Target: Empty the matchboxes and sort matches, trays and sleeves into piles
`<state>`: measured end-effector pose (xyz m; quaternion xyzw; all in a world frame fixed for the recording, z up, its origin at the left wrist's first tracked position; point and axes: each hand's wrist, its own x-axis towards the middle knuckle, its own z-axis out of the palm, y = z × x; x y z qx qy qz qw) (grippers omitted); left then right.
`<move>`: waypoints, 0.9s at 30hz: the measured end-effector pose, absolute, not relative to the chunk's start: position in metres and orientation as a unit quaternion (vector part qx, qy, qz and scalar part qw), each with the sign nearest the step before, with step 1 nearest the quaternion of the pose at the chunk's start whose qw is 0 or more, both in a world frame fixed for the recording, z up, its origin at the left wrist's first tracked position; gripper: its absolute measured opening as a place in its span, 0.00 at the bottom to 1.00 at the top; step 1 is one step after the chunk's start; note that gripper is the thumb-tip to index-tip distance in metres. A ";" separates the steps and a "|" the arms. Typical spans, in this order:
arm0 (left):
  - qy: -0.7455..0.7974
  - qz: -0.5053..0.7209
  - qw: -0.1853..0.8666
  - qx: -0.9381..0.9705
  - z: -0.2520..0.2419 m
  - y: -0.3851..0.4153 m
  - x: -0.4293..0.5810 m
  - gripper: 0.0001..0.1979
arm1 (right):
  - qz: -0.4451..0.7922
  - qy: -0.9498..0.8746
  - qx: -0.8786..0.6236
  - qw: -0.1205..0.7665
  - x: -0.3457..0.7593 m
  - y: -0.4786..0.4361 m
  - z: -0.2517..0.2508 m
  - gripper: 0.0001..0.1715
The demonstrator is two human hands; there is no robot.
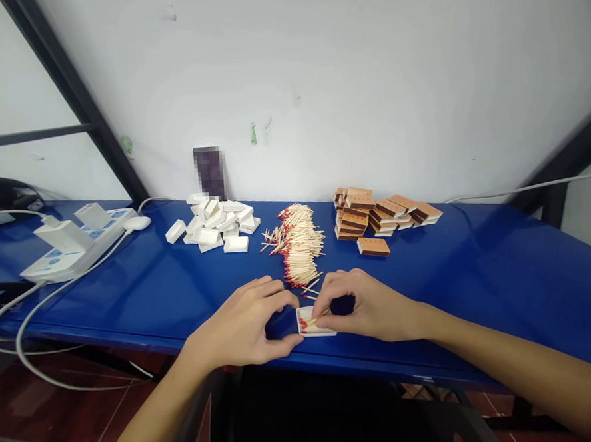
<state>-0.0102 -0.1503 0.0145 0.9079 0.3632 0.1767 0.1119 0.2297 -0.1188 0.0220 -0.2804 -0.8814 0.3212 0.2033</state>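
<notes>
A small white matchbox tray [325,332] lies near the front edge of the blue table, with several red-tipped matches inside at its left end. My left hand [249,324] steadies the tray's left end, index finger at the far corner and thumb at the near one. My right hand [363,307] reaches over the tray's right part, thumb and fingertips pinched on matches [309,321] in it. Just beyond the tray is a long heap of loose matches [301,240], most with their red heads to the left. A few stray matches lie at its near end.
White empty trays [215,222] are piled at the back left, brown matchbox sleeves [358,214] at the back right. One sleeve [374,246] lies apart in front. A power strip [72,251] with chargers and white cables [26,331] occupies the left side. A wall stands behind the table.
</notes>
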 end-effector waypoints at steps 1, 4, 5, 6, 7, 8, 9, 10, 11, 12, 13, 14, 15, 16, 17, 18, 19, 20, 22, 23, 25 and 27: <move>0.364 0.175 0.112 0.908 0.015 -0.150 -0.010 0.12 | 0.323 -0.881 -0.279 0.203 0.230 -0.119 0.022 0.04; 0.363 0.175 0.112 0.908 0.015 -0.151 -0.010 0.12 | 0.327 -0.880 -0.278 0.203 0.230 -0.118 0.023 0.04; 0.362 0.177 0.111 0.908 0.015 -0.151 -0.010 0.12 | 0.330 -0.879 -0.277 0.204 0.230 -0.118 0.023 0.04; 0.361 0.179 0.111 0.908 0.015 -0.151 -0.010 0.12 | 0.333 -0.878 -0.276 0.205 0.230 -0.118 0.022 0.04; 0.361 0.181 0.110 0.908 0.015 -0.151 -0.010 0.12 | 0.335 -0.877 -0.276 0.205 0.231 -0.118 0.022 0.04; 0.362 0.181 0.109 0.908 0.015 -0.151 -0.010 0.12 | 0.336 -0.877 -0.276 0.206 0.231 -0.118 0.022 0.05; 0.363 0.181 0.108 0.908 0.015 -0.151 -0.010 0.12 | 0.336 -0.877 -0.276 0.205 0.230 -0.118 0.022 0.05; 0.363 0.181 0.108 0.907 0.015 -0.151 -0.010 0.12 | 0.335 -0.877 -0.277 0.205 0.230 -0.118 0.022 0.05; 0.364 0.179 0.108 0.908 0.015 -0.151 -0.010 0.12 | 0.333 -0.877 -0.279 0.206 0.230 -0.118 0.022 0.05; 0.364 0.178 0.109 0.908 0.015 -0.151 -0.010 0.12 | 0.333 -0.876 -0.280 0.207 0.230 -0.118 0.022 0.04; 0.364 0.177 0.109 0.908 0.015 -0.151 -0.010 0.12 | 0.333 -0.876 -0.280 0.209 0.230 -0.119 0.022 0.04; 0.364 0.175 0.108 0.908 0.016 -0.151 -0.010 0.12 | 0.332 -0.876 -0.280 0.212 0.230 -0.119 0.022 0.04; 0.364 0.173 0.108 0.909 0.016 -0.152 -0.010 0.12 | 0.330 -0.876 -0.279 0.215 0.230 -0.119 0.022 0.03; 0.364 0.172 0.108 0.909 0.016 -0.152 -0.010 0.12 | 0.326 -0.877 -0.278 0.218 0.230 -0.119 0.022 0.03; 0.364 0.172 0.108 0.909 0.016 -0.152 -0.010 0.12 | 0.322 -0.878 -0.277 0.221 0.231 -0.118 0.022 0.03; 0.363 0.173 0.108 0.909 0.015 -0.152 -0.010 0.12 | 0.317 -0.879 -0.276 0.224 0.231 -0.118 0.021 0.03; 0.361 0.175 0.109 0.909 0.015 -0.152 -0.011 0.12 | 0.313 -0.880 -0.276 0.227 0.231 -0.118 0.021 0.03; 0.360 0.177 0.111 0.909 0.015 -0.151 -0.011 0.12 | 0.309 -0.880 -0.276 0.231 0.231 -0.118 0.021 0.03; 0.358 0.179 0.113 0.909 0.014 -0.151 -0.011 0.12 | 0.305 -0.879 -0.276 0.240 0.231 -0.118 0.021 0.03; 0.357 0.179 0.115 0.909 0.014 -0.150 -0.011 0.12 | 0.305 -0.879 -0.273 0.245 0.231 -0.118 0.021 0.03; 0.358 0.178 0.117 0.909 0.013 -0.150 -0.011 0.12 | 0.309 -0.877 -0.263 0.258 0.232 -0.119 0.021 0.03; 0.359 0.179 0.119 0.908 0.013 -0.150 -0.011 0.12 | 0.315 -0.873 -0.253 0.274 0.232 -0.120 0.022 0.03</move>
